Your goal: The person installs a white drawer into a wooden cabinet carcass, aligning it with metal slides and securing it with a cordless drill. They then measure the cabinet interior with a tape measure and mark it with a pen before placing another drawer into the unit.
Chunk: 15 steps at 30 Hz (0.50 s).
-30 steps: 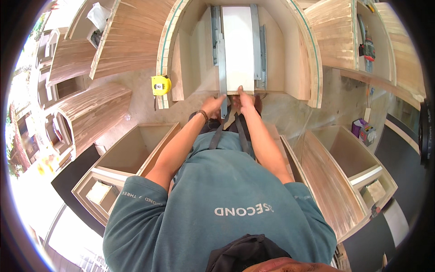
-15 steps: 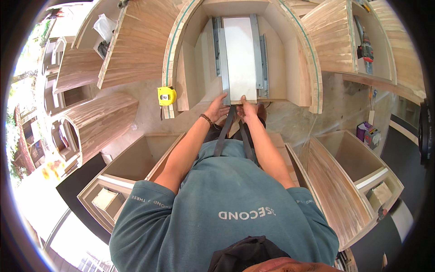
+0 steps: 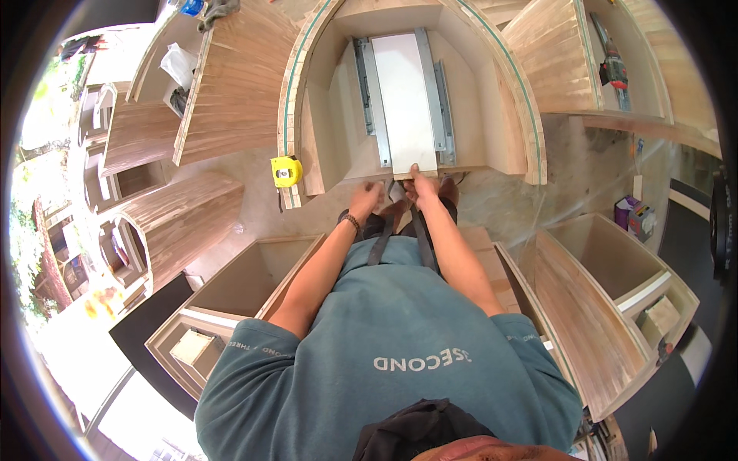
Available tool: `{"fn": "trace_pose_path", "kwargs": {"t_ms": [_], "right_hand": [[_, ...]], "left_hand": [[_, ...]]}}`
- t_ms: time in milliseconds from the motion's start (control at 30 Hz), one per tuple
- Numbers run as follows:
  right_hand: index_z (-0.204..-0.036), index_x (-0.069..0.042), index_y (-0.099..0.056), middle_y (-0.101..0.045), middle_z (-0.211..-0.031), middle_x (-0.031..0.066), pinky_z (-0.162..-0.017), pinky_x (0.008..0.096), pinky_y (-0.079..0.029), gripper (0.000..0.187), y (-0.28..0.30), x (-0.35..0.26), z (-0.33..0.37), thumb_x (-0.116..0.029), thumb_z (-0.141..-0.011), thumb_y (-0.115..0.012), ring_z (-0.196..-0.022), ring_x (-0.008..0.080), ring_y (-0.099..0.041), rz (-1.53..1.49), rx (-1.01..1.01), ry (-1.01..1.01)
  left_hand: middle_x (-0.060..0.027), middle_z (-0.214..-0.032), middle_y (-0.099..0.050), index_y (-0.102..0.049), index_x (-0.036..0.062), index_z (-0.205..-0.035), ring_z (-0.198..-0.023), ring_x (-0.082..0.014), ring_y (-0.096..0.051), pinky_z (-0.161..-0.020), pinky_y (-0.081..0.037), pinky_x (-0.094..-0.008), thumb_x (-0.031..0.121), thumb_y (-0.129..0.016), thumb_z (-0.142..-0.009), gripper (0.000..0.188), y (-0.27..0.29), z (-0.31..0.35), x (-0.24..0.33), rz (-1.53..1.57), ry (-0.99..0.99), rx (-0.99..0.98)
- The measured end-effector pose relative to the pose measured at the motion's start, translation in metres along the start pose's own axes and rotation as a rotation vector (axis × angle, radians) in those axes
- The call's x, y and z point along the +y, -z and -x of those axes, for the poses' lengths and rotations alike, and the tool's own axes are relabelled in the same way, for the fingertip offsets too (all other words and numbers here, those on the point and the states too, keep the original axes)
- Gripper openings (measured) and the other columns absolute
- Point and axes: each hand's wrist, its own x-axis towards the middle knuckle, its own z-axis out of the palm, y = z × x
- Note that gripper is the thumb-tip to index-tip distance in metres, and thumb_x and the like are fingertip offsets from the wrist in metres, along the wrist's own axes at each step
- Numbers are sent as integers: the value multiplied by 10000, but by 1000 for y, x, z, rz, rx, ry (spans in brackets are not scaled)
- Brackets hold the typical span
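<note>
Taking the middle of the view as the dial's centre, you have the smooth, long white panel (image 3: 403,100) just past 12 o'clock, a narrow rectangle lying inside the arched cabinet (image 3: 327,100), its near end towards you.

Your right hand (image 3: 423,188) is at that near end: the thumb is pressed flat on top and the other fingers are curled under the pale wood edge, so the grip is closed on it. Your left hand (image 3: 367,198), near 12, is half curled, with only a small gap between thumb and fingers; whether anything is in it, you cannot tell from here. It sits just beside the panel's near corner, apart from it, with a dark beaded bracelet (image 3: 351,221) at the wrist.

Straight grey metal slides flank the panel, the left slide (image 3: 376,100) and the right slide (image 3: 431,92) both running lengthwise. The cabinet has matte beige inner walls and a curved rim of pale wood blocks with a thin green line.

At 10 o'clock, a rounded yellow tape measure (image 3: 287,171) rests on that rim. At 2, a red-and-black drill (image 3: 615,73) lies in another streaky-grained wooden cabinet (image 3: 550,65).
</note>
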Motion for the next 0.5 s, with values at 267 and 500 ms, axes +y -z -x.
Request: {"fn": "trace_pose_path", "kwargs": {"t_ms": [267, 500], "right_hand": [[-986, -119, -659, -675, -776, 1, -519, 315, -474, 294, 0, 2, -7, -407, -938, -694, -611, 115, -616, 8, 11, 23], [-935, -101, -658, -669, -753, 12, -467, 314, -431, 289, -1, 2, -6, -385, -928, -713, -563, 120, -591, -60, 23, 9]], "left_hand": [[-264, -1119, -676, -488, 6, -1377, -983, -417, -672, -862, -532, -472, 249, -604, -911, 538, 12, -49, 110, -525, -654, 463], [-313, -991, -673, -450, -7, -1412, -942, -471, -655, -869, -513, -518, 94, -511, -898, 527, 11, -75, 129, -832, -538, 400]]}}
